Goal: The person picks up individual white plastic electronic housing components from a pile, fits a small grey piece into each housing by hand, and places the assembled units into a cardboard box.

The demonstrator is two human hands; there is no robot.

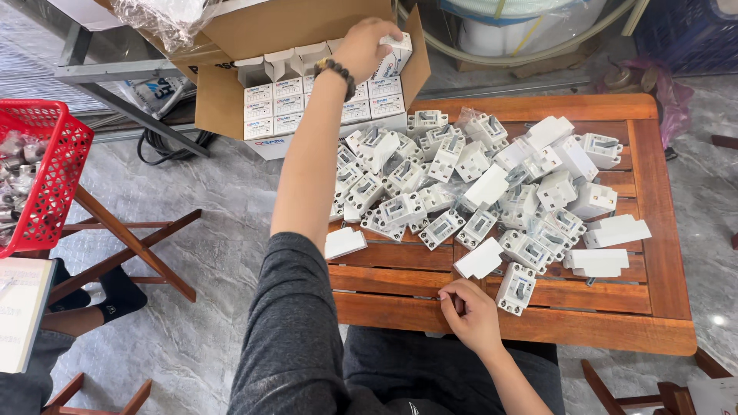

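Gripping small white box [397, 48], left hand [367, 48].

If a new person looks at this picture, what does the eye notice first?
First, the heap of white switch units covering the wooden slatted table. Then the left hand reaching far into the cardboard carton of small white boxes beyond the table. A red basket stands at the left.

The left hand [367, 46] covers part of a small white box [396, 54]; the red basket [38, 173] is cut off at the left edge.
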